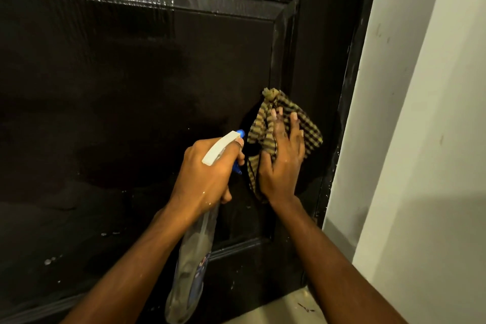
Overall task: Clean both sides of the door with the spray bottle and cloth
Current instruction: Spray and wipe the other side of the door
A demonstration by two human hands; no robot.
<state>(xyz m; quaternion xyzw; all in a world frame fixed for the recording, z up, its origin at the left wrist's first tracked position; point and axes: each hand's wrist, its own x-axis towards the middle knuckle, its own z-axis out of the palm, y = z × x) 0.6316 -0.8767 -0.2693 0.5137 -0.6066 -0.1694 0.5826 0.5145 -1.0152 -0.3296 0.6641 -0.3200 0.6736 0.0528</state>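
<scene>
Where the raised trim (286,47) runs down the right part of the dark door (131,87), the yellow and black cloth (259,126) lies flat on the wood. The right hand (282,163) presses on the cloth. Its fingers are straight and a little spread, and the thumb sits at the cloth's left edge. A knotted corner of the cloth sticks up above the fingertips, and some cloth hangs down below the palm.

Just to the left, the left hand (207,173) holds the spray bottle (194,252). Its fingers are curled tight round the neck of the bottle. The white top pokes out above the hand, and the blue nozzle (240,133) points at the door, close to the cloth. The blue trigger (238,167) shows under the fingers. The clear body of the bottle hangs down along the forearm. Both hands look wet.

The door is shiny near the top. Small drops (50,260) sit on it low on the left. To the right of the door's black edge stands a pale wall (420,139). A bit of light floor (289,305) shows under the door.
</scene>
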